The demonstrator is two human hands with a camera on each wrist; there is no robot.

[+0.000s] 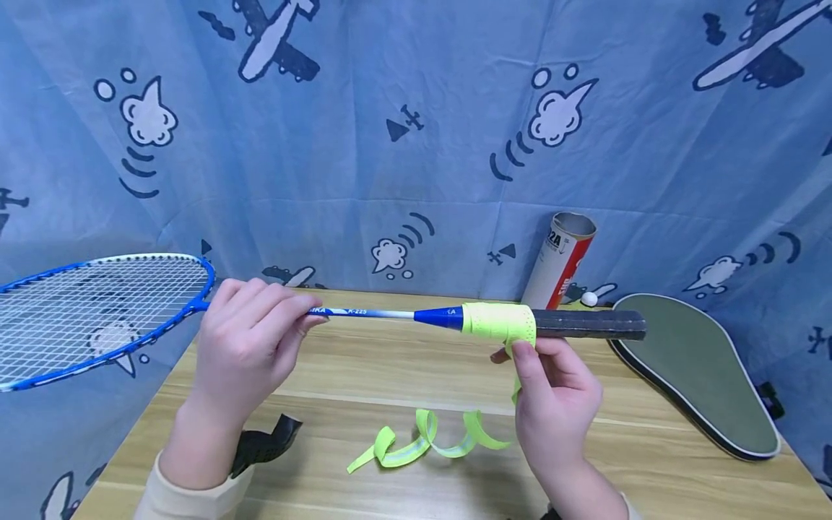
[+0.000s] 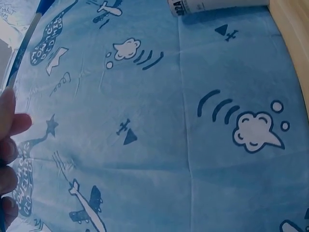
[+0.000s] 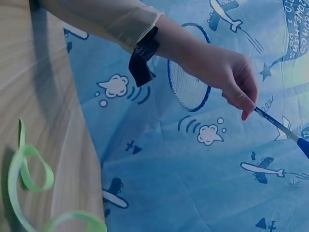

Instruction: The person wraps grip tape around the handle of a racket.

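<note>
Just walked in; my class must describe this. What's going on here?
A person's left hand holds a racket by its shaft, while the right hand pinches yellow-green tape at the handle. The tape is wrapped round the part nearest the shaft; the black end is bare, and a loose length curls below the racket.

Homelike corner: airplane-print curtain (image 1: pixel 442 180), wooden table (image 1: pixel 377 361).

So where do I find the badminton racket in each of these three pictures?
Head: the badminton racket reaches from the left edge to right of centre.
Left wrist: only part shows, its shaft at the upper left.
Right wrist: strung head above centre, partly behind an arm; shaft slanting down towards the right edge.
Shared landmark: the left hand gripping the shaft.
</note>
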